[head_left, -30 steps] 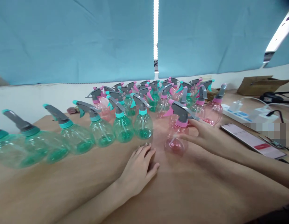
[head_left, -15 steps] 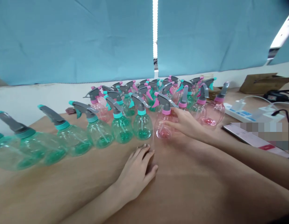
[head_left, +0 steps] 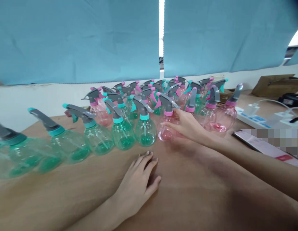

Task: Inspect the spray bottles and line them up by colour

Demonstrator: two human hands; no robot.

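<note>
My right hand (head_left: 186, 124) has its fingers around the body of a clear pink spray bottle (head_left: 165, 132), which stands upright on the table with a grey trigger head and pink collar. My left hand (head_left: 140, 176) lies palm down on the wooden table (head_left: 187, 195), fingers spread, holding nothing. Just beyond its fingertips stands a green spray bottle (head_left: 145, 131) with a turquoise collar. Another green spray bottle (head_left: 123, 136) is beside that one, and several more green ones run in a row to the left.
Behind the front row several pink and green spray bottles crowd together, among them a pink bottle (head_left: 224, 117) at the right. A white power strip (head_left: 256, 120) with plugs, a phone (head_left: 259, 147) and a brown cardboard box (head_left: 275, 86) are at the right. A blue curtain (head_left: 79, 41) hangs behind.
The view has shifted slightly, so the side bottles sit farther out. My right hand stays at the same pink spray bottle, and my left hand still rests on the table.
</note>
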